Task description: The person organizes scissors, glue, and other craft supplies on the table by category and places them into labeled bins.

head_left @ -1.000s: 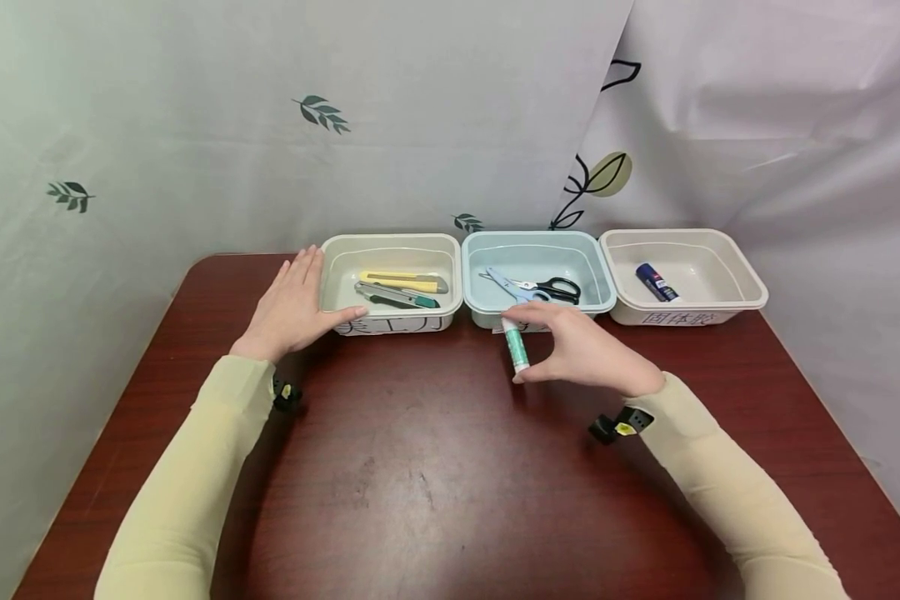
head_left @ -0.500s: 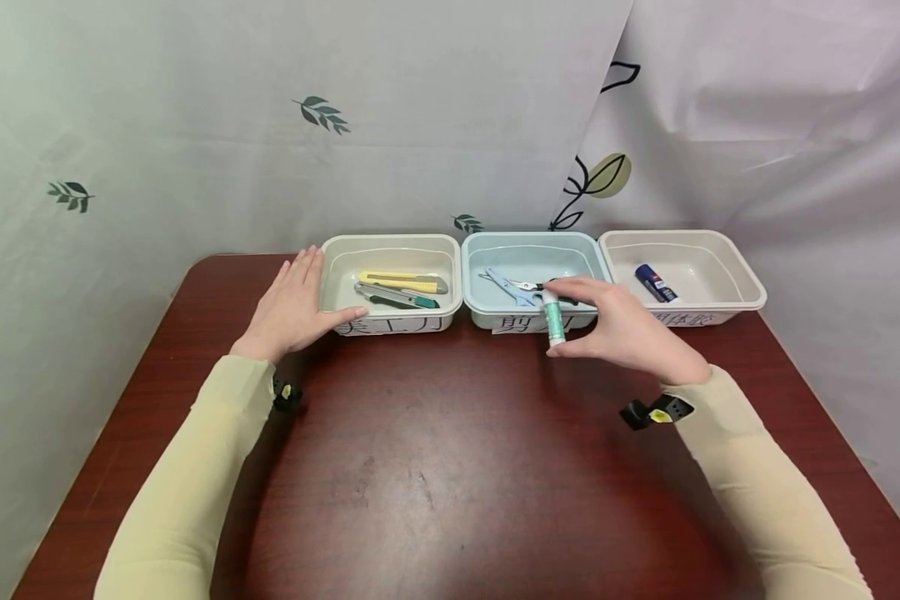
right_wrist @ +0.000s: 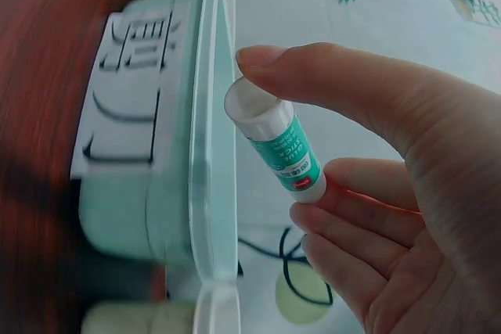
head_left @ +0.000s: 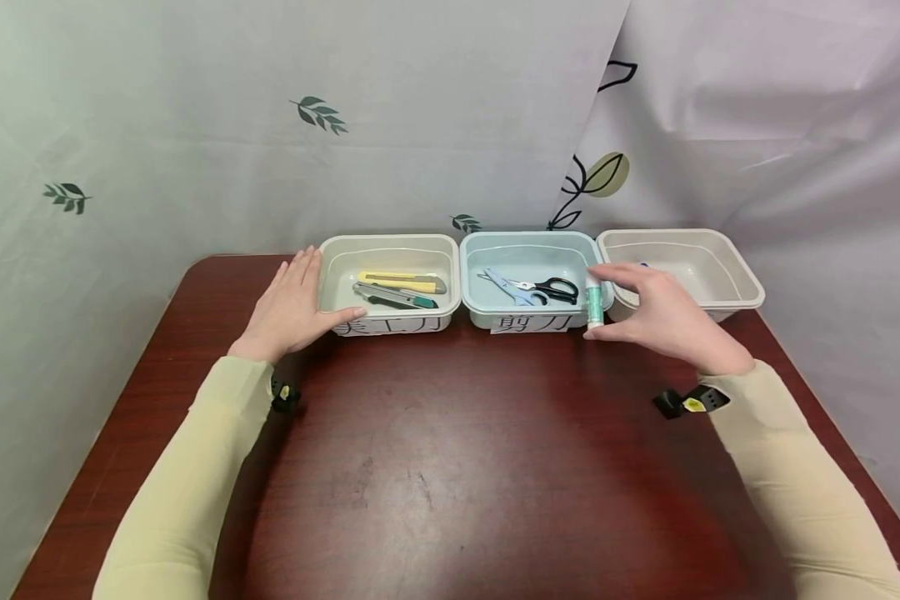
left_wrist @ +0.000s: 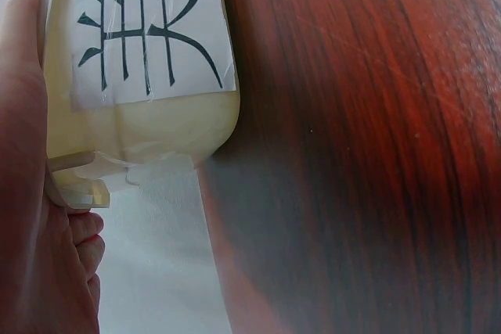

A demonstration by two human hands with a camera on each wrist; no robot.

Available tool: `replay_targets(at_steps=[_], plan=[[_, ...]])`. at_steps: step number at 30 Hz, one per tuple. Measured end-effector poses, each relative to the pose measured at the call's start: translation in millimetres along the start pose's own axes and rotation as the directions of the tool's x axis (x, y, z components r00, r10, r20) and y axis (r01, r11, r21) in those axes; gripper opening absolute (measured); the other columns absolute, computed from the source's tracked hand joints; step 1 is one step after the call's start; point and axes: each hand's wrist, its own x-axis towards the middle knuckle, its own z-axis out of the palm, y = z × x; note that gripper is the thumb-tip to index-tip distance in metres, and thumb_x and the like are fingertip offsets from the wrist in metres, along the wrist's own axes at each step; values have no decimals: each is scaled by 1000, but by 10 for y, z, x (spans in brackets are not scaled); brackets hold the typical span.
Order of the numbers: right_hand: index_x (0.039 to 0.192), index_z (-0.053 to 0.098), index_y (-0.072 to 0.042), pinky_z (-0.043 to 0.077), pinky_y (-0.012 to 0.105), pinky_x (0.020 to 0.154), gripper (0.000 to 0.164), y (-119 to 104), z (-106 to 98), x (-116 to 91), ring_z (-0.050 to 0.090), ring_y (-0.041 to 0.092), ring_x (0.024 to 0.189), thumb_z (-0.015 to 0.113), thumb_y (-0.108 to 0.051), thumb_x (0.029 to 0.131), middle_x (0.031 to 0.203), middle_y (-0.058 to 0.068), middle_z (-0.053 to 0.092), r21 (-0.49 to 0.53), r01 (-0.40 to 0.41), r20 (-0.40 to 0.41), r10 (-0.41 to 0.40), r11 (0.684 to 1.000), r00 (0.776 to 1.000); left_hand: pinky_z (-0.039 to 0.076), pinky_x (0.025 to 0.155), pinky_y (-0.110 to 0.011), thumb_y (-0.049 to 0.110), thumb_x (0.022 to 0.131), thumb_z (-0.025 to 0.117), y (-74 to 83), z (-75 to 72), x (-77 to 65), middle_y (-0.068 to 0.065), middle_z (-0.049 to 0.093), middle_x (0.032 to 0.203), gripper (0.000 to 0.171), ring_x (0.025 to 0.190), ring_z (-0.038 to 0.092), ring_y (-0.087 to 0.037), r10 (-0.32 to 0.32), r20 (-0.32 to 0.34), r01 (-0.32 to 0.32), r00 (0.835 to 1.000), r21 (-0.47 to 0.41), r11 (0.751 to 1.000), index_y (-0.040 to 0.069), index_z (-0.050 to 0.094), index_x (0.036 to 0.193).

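My right hand [head_left: 667,321] pinches a white and green glue stick [head_left: 595,304] by its two ends, between thumb and fingers. The right wrist view shows the label of this glue stick [right_wrist: 286,150] facing the camera. It is held in front of where the light blue bin [head_left: 528,239] meets the right-hand beige bin [head_left: 720,275]. My left hand [head_left: 285,308] rests with straight fingers along the left end of the left beige bin [head_left: 390,240], its thumb at the front rim. In the right bin, the dark blue glue stick is almost wholly hidden behind my right hand.
The left bin holds a yellow utility knife [head_left: 397,282] and other cutters [head_left: 397,296]. Black-handled scissors [head_left: 558,290] and light blue scissors [head_left: 506,285] lie in the middle bin. Paper labels [head_left: 532,324] mark the bin fronts. A pale curtain [head_left: 390,125] hangs behind the dark red table [head_left: 435,467].
My right hand has carried the green glue stick rightward, from the front of the blue bin to its right end, now covering the blue glue stick. My left hand stays in place.
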Motion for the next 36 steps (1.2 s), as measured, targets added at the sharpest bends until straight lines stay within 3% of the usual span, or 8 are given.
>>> replay_targets(at_steps=[11, 16, 18, 24, 32, 36], plan=[[136, 64, -1, 47, 51, 101, 82, 288, -244, -5, 59, 36, 123, 99, -19, 64, 131, 17, 65, -22, -63, -64, 62, 998, 996, 2, 124, -45, 80, 86, 55, -12, -2, -6, -28, 12, 165, 123, 153, 10, -38, -5, -1, 5, 1000, -5, 1000, -9, 9, 159], [132, 67, 1, 45, 17, 100, 78, 407, -357, 47, 61, 36, 120, 99, -16, 63, 127, 18, 67, -34, -69, -96, 66, 997, 993, 3, 124, -46, 80, 86, 55, -19, 3, -11, -28, 12, 165, 124, 153, 11, -39, -5, -1, 5, 1000, -2, 1000, -9, 9, 159], [132, 68, 0, 44, 12, 97, 79, 452, -390, 78, 62, 35, 119, 100, -18, 62, 127, 17, 68, -51, -81, -101, 75, 995, 992, 3, 124, -46, 80, 86, 55, -22, 5, -13, -28, 12, 165, 124, 153, 11, -39, -6, -3, 6, 1000, -3, 1000, -9, 9, 159], [134, 65, 1, 48, 51, 97, 83, 579, -436, 176, 61, 38, 118, 99, -26, 64, 129, 20, 66, -64, -158, -64, 154, 985, 986, 0, 124, -43, 80, 86, 55, -25, 7, -17, -27, 11, 166, 124, 153, 9, -38, -8, 2, 8, 1000, -10, 1000, -8, 8, 160], [146, 54, 2, 44, 60, 100, 91, 772, -415, 244, 55, 50, 123, 95, -28, 70, 139, 27, 57, -116, -205, -21, 204, 972, 979, 0, 124, -44, 80, 85, 55, -22, 10, -5, -26, 11, 166, 124, 154, 8, -36, -4, 0, 4, 1000, -15, 1000, -7, 9, 160], [144, 52, 7, 44, 60, 99, 85, 837, -395, 240, 55, 50, 121, 91, -21, 75, 138, 32, 54, -120, -185, -16, 184, 975, 983, 1, 124, -44, 80, 86, 55, -20, 9, -1, -27, 11, 166, 124, 153, 8, -37, -3, 0, 3, 1000, -10, 1000, -8, 9, 160]])
